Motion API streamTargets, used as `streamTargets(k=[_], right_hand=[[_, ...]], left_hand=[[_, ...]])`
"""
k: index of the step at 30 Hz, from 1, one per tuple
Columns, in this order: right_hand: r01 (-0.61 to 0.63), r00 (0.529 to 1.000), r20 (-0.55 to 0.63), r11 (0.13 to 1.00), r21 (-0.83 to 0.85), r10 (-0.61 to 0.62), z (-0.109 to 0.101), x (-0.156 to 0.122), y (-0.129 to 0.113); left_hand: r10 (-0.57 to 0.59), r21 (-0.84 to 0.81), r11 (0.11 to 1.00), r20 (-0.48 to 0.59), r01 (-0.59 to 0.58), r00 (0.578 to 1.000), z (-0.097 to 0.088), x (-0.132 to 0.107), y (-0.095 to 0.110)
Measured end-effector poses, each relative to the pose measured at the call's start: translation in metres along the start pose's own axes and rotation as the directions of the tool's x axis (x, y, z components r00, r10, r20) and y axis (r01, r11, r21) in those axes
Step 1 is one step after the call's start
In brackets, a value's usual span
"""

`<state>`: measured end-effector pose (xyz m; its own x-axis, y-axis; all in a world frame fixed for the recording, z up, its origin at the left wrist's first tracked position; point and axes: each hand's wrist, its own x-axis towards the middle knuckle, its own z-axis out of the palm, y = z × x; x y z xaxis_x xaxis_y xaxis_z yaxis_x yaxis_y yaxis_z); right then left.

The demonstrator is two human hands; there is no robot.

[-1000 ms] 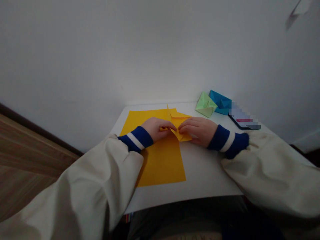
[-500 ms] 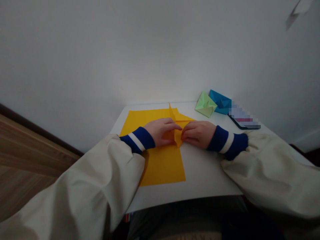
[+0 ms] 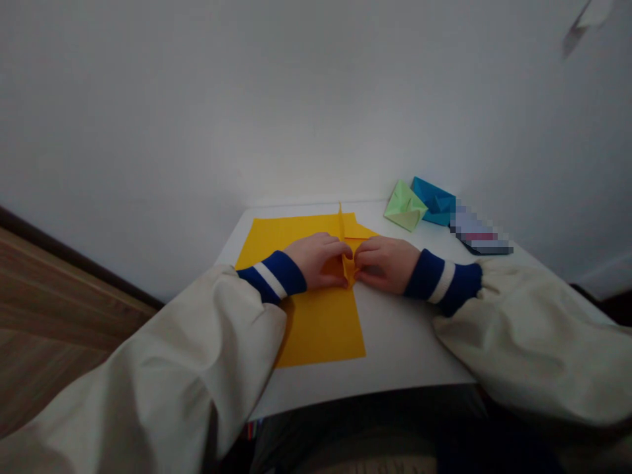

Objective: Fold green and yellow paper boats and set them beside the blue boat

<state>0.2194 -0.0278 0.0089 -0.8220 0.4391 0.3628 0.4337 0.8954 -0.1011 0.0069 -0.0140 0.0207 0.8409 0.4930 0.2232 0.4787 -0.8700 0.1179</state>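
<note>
Between my two hands is a partly folded piece of yellow paper (image 3: 348, 268), with one narrow flap standing upright at its far side. My left hand (image 3: 320, 259) curls around the paper's left edge, thumb and fingers pinching it. From the right, my right hand (image 3: 388, 263) grips the same piece with bent fingertips. Under the left hand a larger flat sheet of yellow paper (image 3: 320, 329) lies on the white table. The fingers hide part of the folds.
A light green folded paper (image 3: 405, 206) and a blue folded paper (image 3: 435, 203) lie at the back right of the white table (image 3: 415, 349). Beside them is a phone-like flat object (image 3: 481, 236), partly blurred out. A wall rises behind; wood panelling (image 3: 59, 303) stands at left.
My right hand has shifted slightly left, bringing the fingertips of both hands closer together. The folded yellow paper between them is squeezed narrower, and its upright flap stands straighter.
</note>
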Motion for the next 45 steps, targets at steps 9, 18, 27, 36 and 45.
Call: streamTargets(k=[9, 18, 27, 36, 45], right_hand=[[-0.044, 0.999, 0.008, 0.984, 0.172, 0.044, 0.004, 0.004, 0.000], [-0.125, 0.992, 0.056, 0.978, 0.167, 0.117, 0.002, 0.008, -0.004], [-0.210, 0.976, 0.098, 0.964, 0.161, 0.196, 0.004, 0.010, -0.001], [-0.198, 0.979, -0.022, 0.975, 0.104, 0.201, 0.005, 0.008, -0.005], [-0.207, 0.977, -0.037, 0.972, 0.109, 0.212, 0.008, 0.009, -0.001]], left_hand=[[0.007, -0.029, 1.000, -0.021, -0.007, 1.000, 0.001, 0.002, -0.001], [0.037, -0.047, 0.998, -0.044, -0.039, 0.998, 0.003, 0.003, -0.003], [0.000, -0.050, 0.999, -0.002, 0.000, 1.000, 0.001, 0.003, -0.002], [0.009, -0.048, 0.999, -0.104, -0.014, 0.995, -0.005, -0.002, 0.003], [0.244, 0.050, 0.969, -0.050, -0.241, 0.969, -0.012, 0.001, 0.017]])
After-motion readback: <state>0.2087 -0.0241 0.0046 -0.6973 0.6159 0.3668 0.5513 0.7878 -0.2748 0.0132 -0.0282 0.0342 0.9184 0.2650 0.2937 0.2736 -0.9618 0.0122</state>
